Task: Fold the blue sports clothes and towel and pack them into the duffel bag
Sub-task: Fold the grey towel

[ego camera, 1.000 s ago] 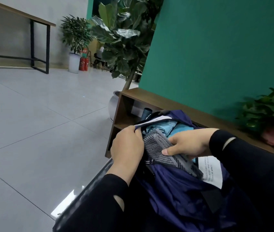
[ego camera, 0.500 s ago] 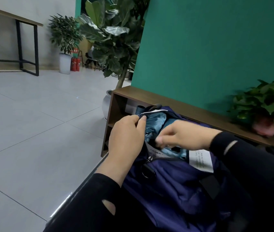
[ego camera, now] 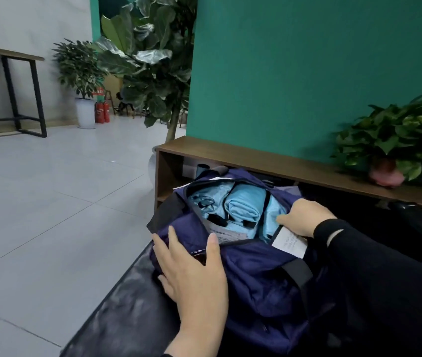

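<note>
Duffel bag (ego camera: 251, 274), the navy-purple nylon one, sits on a dark, scuffed tabletop (ego camera: 127, 313) with its top zip open, and the light blue sports clothes (ego camera: 243, 204) are already inside as a rolled bundle, with more shiny blue fabric beside it. Left hand (ego camera: 194, 274) lies flat on the near side of the bag, fingers straight and spread, holding nothing, just pressing the fabric down. Right hand (ego camera: 302, 217) is at the right end of the opening, fingers bent down onto the blue stuff near the white paper tag (ego camera: 291, 243); looks like it's tucking, but I can't tell if it's actually pinching anything.

If you ask me, packing is nearly done. Best bet: keep the left palm steady so the floppy bag doesn't slide, and push the clothes well under the zip line so nothing gets caught in it. That tag could snag too. A greyish patch shows at the near edge of the opening; can't say if that's the towel.

Around it: a brown wooden shelf (ego camera: 282, 161) against the teal wall (ego camera: 307, 68), a leafy plant in a pink pot (ego camera: 390, 140) on top, and a black bottle-like thing (ego camera: 421, 222) to the right. Nothing's really in the way.
</note>
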A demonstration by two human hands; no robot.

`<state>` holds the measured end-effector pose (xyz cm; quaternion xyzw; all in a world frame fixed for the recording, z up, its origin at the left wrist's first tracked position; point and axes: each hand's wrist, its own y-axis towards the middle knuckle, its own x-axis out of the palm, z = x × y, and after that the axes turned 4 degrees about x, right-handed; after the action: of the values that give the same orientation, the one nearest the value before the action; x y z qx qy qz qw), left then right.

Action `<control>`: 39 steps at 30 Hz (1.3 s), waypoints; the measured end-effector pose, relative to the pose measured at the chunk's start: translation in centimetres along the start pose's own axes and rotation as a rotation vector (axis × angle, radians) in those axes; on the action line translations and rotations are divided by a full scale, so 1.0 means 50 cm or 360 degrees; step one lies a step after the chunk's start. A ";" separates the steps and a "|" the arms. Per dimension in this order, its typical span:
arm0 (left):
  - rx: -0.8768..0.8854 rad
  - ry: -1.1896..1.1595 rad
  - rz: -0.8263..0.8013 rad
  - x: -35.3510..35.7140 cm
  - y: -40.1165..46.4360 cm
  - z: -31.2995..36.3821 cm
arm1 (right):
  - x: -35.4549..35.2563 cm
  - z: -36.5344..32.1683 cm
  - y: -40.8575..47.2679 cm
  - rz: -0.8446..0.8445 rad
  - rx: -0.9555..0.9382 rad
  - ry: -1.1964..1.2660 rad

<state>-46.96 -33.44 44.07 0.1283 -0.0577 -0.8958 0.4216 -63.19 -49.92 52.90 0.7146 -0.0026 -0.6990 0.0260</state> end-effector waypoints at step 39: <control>0.0670 0.0405 -0.0025 0.057 0.137 -0.057 | 0.154 0.233 -0.242 0.0477 -0.0231 0.1629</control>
<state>-42.85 -39.97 42.27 0.3255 -0.1886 -0.8439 0.3826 -75.03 -38.53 44.48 0.9522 -0.0433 -0.2484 0.1726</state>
